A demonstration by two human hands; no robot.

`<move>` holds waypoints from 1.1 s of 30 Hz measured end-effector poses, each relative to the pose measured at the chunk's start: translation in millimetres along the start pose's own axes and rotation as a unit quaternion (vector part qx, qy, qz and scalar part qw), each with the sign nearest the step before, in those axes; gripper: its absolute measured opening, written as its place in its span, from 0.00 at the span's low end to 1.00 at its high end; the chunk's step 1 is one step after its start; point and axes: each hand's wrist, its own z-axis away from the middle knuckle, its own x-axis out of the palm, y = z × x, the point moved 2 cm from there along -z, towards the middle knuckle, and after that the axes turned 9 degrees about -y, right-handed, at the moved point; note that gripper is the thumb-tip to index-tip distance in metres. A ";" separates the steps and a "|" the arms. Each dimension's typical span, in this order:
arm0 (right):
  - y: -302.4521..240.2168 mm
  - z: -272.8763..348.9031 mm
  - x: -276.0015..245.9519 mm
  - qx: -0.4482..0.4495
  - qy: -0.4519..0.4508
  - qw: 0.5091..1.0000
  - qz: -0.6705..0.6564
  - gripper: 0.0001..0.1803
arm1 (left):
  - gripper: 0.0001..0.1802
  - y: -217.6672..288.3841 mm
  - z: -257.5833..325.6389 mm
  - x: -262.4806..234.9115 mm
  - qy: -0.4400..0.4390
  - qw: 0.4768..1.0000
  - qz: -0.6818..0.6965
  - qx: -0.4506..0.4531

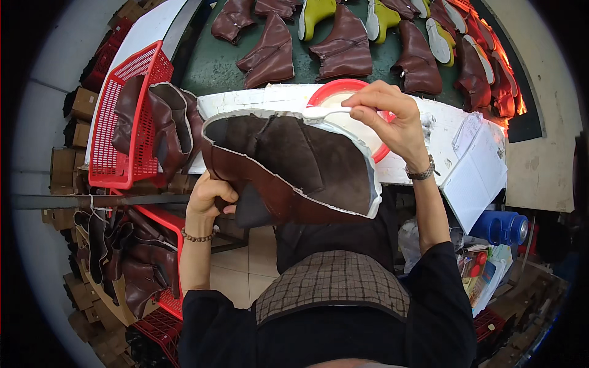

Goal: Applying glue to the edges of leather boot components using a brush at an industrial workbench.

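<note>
A brown leather boot upper (279,187) hangs in front of me with its dark lining facing up. My left hand (211,196) is closed on its left end, fingers partly hidden beneath the leather. Between thumb and fingers, my right hand (392,119) pinches a slim white brush (329,111). The brush's head rests at the upper's far edge, and its bristles cannot be made out. Wet-looking white paste lines that edge and runs down the right end. Just behind, partly covered by my right hand, stands a red bowl (320,92) of milky white liquid.
Beyond the white ledge (245,98), brown boots (343,46) and green shoe lasts (318,17) stand on a green surface. Red baskets (110,129) with more uppers are at left. A notebook (475,175) and a blue bottle (500,227) lie at right.
</note>
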 end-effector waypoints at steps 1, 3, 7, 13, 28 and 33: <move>-0.7 -3.3 -0.1 -0.004 0.002 1.000 -0.017 0.07 | 0.29 0.9 -1.6 5.5 0.019 1.000 -0.005 -0.003; -0.7 -8.7 -2.4 -0.038 0.003 0.999 -0.008 0.06 | 0.29 0.4 -3.8 14.4 0.036 0.999 -0.012 -0.015; -6.3 -10.3 -13.2 -0.049 -0.031 0.998 0.012 0.06 | 0.30 -2.7 -3.4 13.1 0.037 0.998 -0.030 -0.047; -8.5 -15.5 -24.0 -0.026 -0.089 0.995 0.046 0.07 | 0.30 -4.2 -15.4 24.1 0.003 0.995 -0.026 -0.094; -7.1 -48.8 9.3 -0.110 -0.102 0.987 0.051 0.06 | 0.34 -10.1 -21.7 22.0 -0.029 0.985 -0.031 -0.168; 8.4 -13.9 2.8 -0.071 -0.047 0.996 0.006 0.09 | 0.30 -3.2 2.4 4.9 0.026 0.998 0.007 -0.063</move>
